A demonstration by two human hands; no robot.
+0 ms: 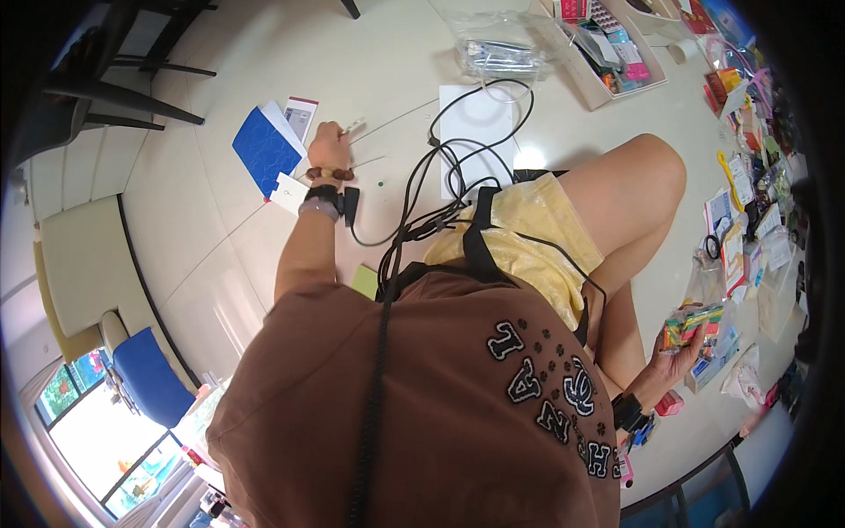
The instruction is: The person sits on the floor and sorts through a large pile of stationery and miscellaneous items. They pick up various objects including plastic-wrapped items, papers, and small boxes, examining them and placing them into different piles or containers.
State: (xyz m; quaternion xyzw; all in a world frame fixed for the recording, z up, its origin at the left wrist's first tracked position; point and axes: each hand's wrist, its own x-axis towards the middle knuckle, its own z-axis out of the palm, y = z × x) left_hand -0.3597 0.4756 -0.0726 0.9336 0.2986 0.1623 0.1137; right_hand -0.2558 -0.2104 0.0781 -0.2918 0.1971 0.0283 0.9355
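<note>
My left hand is over the tiled floor, fingers curled round a small pale strip whose kind I cannot make out. Close by lie a blue folder with white papers and a white card with a small hole. Far to the right, beside my folded leg, my right hand grips a clear plastic packet of coloured pieces in yellow, green and red. Black cable runs from the device on my left wrist and loops across a white sheet.
An open box of packets stands at the top right, near a clear plastic bag. Mixed small goods spread along the right side. Dark chair legs reach in at upper left. A green square lies near my torso.
</note>
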